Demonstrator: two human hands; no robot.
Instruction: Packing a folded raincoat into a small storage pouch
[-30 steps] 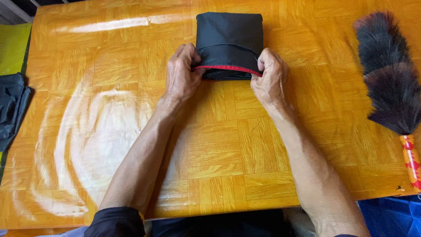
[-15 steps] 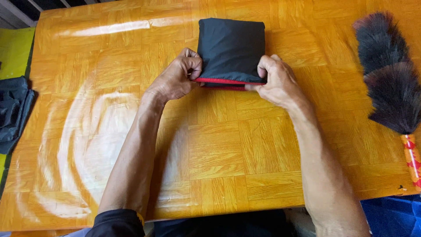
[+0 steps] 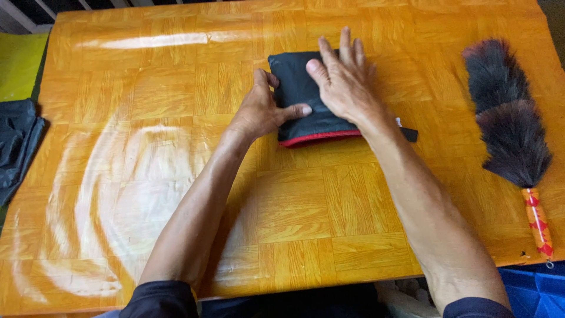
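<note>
Working down from the largest item: we note the orange wood-patterned bench (image 3: 176,194) spreading under both forearms, glossy, with glare streaks well off to the left of the left hand.

Feather duster (image 3: 506,112), dark grey plume on an orange-and-red patterned handle, lies well to the right of the right hand, untouched. A crumpled dark cloth (image 3: 17,144) hangs at the bench edge far to the left of the left hand, with a yellow-green surface (image 3: 17,65) beyond it.

Folded black garment (image 3: 297,97) with a red trim along its near edge sits directly beneath both hands, toward the far middle of the bench. A small black tab (image 3: 409,134) with a white tag sticks out just right of the right wrist.

Right hand (image 3: 347,85): open, flat, palm down, fingers spread, pressing on top of the bundle. Left hand (image 3: 262,109): loosely open, not gripping; thumb laid across the fabric, fingers at the bundle's left edge.

Our judgement on handling: soft, light, thin fabric, likely smooth and a little slippery, so the layers may slide or spring open when pressure lifts. Not fragile. We judge the best hold to be pinching both ends of the red-trimmed near edge, or clamping the whole stack between palm and fingers.
</note>
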